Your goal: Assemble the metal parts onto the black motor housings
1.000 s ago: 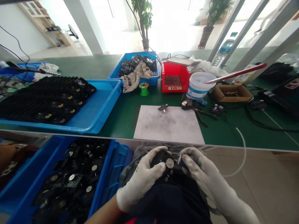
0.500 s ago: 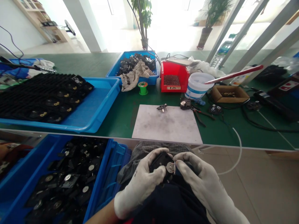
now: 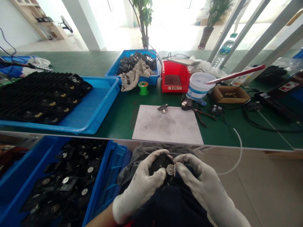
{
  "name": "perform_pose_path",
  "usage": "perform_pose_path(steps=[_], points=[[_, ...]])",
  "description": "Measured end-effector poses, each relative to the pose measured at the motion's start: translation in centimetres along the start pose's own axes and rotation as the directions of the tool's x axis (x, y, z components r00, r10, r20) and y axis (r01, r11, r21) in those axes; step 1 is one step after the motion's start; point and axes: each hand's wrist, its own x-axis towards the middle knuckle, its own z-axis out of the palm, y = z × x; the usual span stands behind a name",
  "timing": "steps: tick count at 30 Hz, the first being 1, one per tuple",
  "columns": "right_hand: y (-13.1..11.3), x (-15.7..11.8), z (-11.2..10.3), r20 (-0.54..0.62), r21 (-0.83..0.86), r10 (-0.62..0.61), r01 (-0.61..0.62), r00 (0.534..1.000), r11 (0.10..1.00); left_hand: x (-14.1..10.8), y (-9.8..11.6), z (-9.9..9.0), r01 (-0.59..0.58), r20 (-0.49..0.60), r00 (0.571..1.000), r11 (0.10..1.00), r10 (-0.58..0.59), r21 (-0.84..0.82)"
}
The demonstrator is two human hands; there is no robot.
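Over my lap, my left hand (image 3: 146, 179) in a white glove grips a black plastic housing (image 3: 157, 163), its thumb lying across the front. A round silver disc (image 3: 170, 169) sits on the housing's right side. My right hand (image 3: 199, 176), also gloved, has thumb and forefinger pressed together at the disc's right edge. What is between those fingertips is too small to make out. Beyond the hands, a white board (image 3: 168, 126) lies on the green bench, with a small dark mechanism with metal pins (image 3: 163, 108) near its far edge.
A blue tray (image 3: 104, 110) of stacked black parts stands left; a blue crate (image 3: 100, 176) of similar units is below it. Behind the board are a green spool (image 3: 143, 88), red bin (image 3: 175, 88), white bucket (image 3: 201, 85) and cardboard box (image 3: 229, 98). Pliers (image 3: 201, 118) lie right.
The view has shifted slightly. Both hands keep their hold at the housing and disc, with only a slight shift of the right fingertips at the disc's edge.
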Motion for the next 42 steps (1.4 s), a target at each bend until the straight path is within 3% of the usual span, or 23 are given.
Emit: perform_pose_path(steps=[12, 36, 39, 42], points=[[0.0, -0.3, 0.0, 0.085, -0.033, -0.035, 0.038, 0.996, 0.999, -0.7, -0.7, -0.7, -0.066, -0.043, 0.997, 0.992, 0.071, 0.112], [0.8, -0.2, 0.3, 0.138, 0.002, -0.020, 0.020, 0.990, 1.000, -0.9, 0.0, -0.6, -0.040, -0.075, 0.996, 0.998, 0.044, 0.056], [0.7, -0.1, 0.1, 0.151, 0.079, 0.026, -0.038, 0.988, 0.996, -0.8, -0.1, -0.6, -0.049, -0.072, 0.996, 0.997, 0.053, 0.059], [0.6, 0.3, -0.5, 0.272, 0.243, 0.137, -0.206, 0.952, 0.948, -0.5, -0.3, -0.8, -0.055, -0.068, 0.996, 0.997, 0.059, 0.057]])
